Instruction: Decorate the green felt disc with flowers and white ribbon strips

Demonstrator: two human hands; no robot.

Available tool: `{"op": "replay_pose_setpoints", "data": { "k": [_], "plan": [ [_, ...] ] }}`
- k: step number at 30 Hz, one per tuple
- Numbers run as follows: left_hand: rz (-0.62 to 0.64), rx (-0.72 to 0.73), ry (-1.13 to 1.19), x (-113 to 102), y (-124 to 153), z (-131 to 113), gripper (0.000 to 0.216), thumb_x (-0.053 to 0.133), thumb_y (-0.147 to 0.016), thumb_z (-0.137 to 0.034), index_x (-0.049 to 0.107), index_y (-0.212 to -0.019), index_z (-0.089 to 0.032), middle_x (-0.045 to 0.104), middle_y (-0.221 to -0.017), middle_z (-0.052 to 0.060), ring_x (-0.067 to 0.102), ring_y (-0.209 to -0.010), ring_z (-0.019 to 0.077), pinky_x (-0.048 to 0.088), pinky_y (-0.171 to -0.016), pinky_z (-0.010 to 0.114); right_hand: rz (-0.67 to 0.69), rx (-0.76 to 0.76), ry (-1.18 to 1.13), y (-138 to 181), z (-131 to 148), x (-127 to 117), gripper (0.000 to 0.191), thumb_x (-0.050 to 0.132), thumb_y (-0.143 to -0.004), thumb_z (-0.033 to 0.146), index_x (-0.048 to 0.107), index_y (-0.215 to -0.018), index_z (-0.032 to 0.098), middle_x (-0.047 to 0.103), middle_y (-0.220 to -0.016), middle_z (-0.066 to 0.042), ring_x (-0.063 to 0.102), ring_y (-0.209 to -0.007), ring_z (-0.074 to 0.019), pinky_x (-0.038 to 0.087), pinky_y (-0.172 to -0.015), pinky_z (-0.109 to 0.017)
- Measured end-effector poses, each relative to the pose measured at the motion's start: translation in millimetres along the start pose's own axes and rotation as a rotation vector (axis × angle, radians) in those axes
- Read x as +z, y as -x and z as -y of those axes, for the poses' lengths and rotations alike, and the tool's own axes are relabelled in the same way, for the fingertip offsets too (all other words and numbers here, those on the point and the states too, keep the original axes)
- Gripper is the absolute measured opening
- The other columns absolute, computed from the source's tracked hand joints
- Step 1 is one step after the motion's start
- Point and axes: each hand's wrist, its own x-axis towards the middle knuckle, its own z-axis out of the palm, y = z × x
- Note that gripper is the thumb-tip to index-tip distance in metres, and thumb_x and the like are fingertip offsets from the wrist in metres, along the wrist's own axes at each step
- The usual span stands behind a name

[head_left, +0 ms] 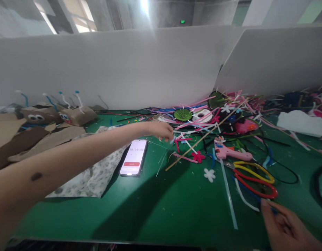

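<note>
My left hand [162,130] reaches across the table with its fingers pinched. A pale bit shows at the fingertips and thin clear strands hang below, but I cannot make out what is held. Beside it lie pink and white pipe cleaners [183,140] and a pink felt flower [199,157]. My right hand [289,225] is closed at the lower right, with a blue pipe cleaner [274,211] between its fingers. Just beyond are red-and-yellow scissors [255,174] and a white pipe cleaner [246,197]. A pink glue gun [231,151] with a clear glue stick [229,195] lies between my hands.
A phone [133,158] running a timer lies on patterned cloth [92,181]. Paper-bag puppets [74,116] stand at the back left. A wooden stick [192,148], a white flower [209,175] and a heap of pipe cleaners [236,101] lie before a grey partition [124,69].
</note>
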Motion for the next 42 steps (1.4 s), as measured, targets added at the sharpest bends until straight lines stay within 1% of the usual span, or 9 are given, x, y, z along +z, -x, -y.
{"op": "replay_pose_setpoints", "data": {
  "k": [4,10,13,18,22,26,28,35,42],
  "plan": [
    [-0.140,0.058,0.181,-9.4,11.6,-6.5,0.018,0.055,-0.078,-0.037,0.062,-0.081,-0.021,0.058,-0.065,-0.002,0.052,-0.056,0.0104,0.040,-0.052,0.023,0.001,0.001,-0.003,-0.6,0.7,-1.1,0.048,0.045,-0.084,0.058,0.065,-0.076,0.015,0.050,-0.044,0.000,0.044,-0.037,-0.0127,0.032,-0.042,-0.027],
    [-0.363,0.111,0.254,11.8,20.5,-7.5,0.019,0.055,-0.082,-0.038,0.059,-0.081,-0.019,0.052,-0.068,-0.002,0.047,-0.059,0.0098,0.036,-0.051,0.022,-0.024,-0.101,0.035,-0.1,-5.3,2.9,0.048,0.045,-0.087,0.054,0.066,-0.075,0.013,0.048,-0.042,0.002,0.045,-0.037,-0.0117,0.034,-0.043,-0.025],
    [-0.493,0.242,0.301,20.5,25.4,-9.3,0.020,0.055,-0.084,-0.038,0.059,-0.080,-0.018,0.050,-0.068,-0.003,0.044,-0.059,0.0087,0.035,-0.054,0.022,-0.048,-0.239,0.066,-2.3,-4.2,-0.6,0.042,0.048,-0.088,0.048,0.067,-0.076,0.012,0.054,-0.045,0.000,0.051,-0.041,-0.0128,0.037,-0.046,-0.025],
    [-0.618,0.365,0.320,34.2,37.9,-14.3,0.022,0.055,-0.085,-0.040,0.060,-0.085,-0.018,0.048,-0.067,-0.004,0.038,-0.055,0.0075,0.031,-0.051,0.022,0.026,-0.256,-0.099,-13.6,39.9,-19.6,0.039,0.047,-0.089,0.048,0.068,-0.082,0.016,0.063,-0.057,-0.002,0.055,-0.045,-0.0128,0.040,-0.047,-0.025],
    [-0.629,0.404,0.250,45.6,45.0,-22.4,0.023,0.055,-0.085,-0.040,0.063,-0.083,-0.019,0.047,-0.063,-0.004,0.034,-0.052,0.0076,0.028,-0.049,0.023,0.182,-0.379,-0.433,-34.0,98.2,-20.1,0.018,0.054,-0.089,0.033,0.068,-0.091,0.021,0.069,-0.076,-0.003,0.059,-0.059,-0.0136,0.045,-0.059,-0.025],
    [-0.603,0.432,0.237,55.3,47.2,-31.4,0.025,0.055,-0.086,-0.042,0.065,-0.085,-0.020,0.050,-0.061,-0.004,0.036,-0.051,0.0080,0.028,-0.048,0.022,0.278,-0.410,-0.599,-69.1,144.8,3.2,0.020,0.054,-0.089,0.031,0.069,-0.098,0.021,0.065,-0.076,-0.003,0.058,-0.070,-0.0165,0.044,-0.069,-0.029],
    [-0.599,0.444,0.236,58.3,48.2,-34.3,0.025,0.055,-0.086,-0.042,0.066,-0.085,-0.020,0.051,-0.061,-0.005,0.037,-0.051,0.0080,0.029,-0.048,0.022,0.402,-0.413,-0.650,-86.3,159.6,16.7,0.021,0.057,-0.087,0.034,0.070,-0.097,0.021,0.064,-0.077,-0.003,0.058,-0.075,-0.0169,0.044,-0.069,-0.029],
    [-0.624,0.399,0.231,63.5,56.1,-32.6,0.022,0.054,-0.087,-0.039,0.063,-0.084,-0.019,0.048,-0.060,-0.006,0.038,-0.051,0.0079,0.028,-0.048,0.022,0.488,-0.453,-0.725,-105.2,174.3,36.3,0.014,0.061,-0.084,0.031,0.070,-0.078,0.021,0.065,-0.075,-0.002,0.059,-0.074,-0.0167,0.040,-0.058,-0.025],
    [-0.629,0.391,0.274,63.6,59.1,-32.8,0.023,0.056,-0.085,-0.041,0.062,-0.088,-0.019,0.052,-0.060,-0.006,0.037,-0.050,0.0075,0.028,-0.047,0.021,0.457,-0.525,-0.730,-101.4,181.0,42.3,0.013,0.059,-0.081,0.022,0.065,-0.070,0.020,0.064,-0.073,-0.001,0.057,-0.073,-0.0159,0.041,-0.065,-0.026]
  ]
}}
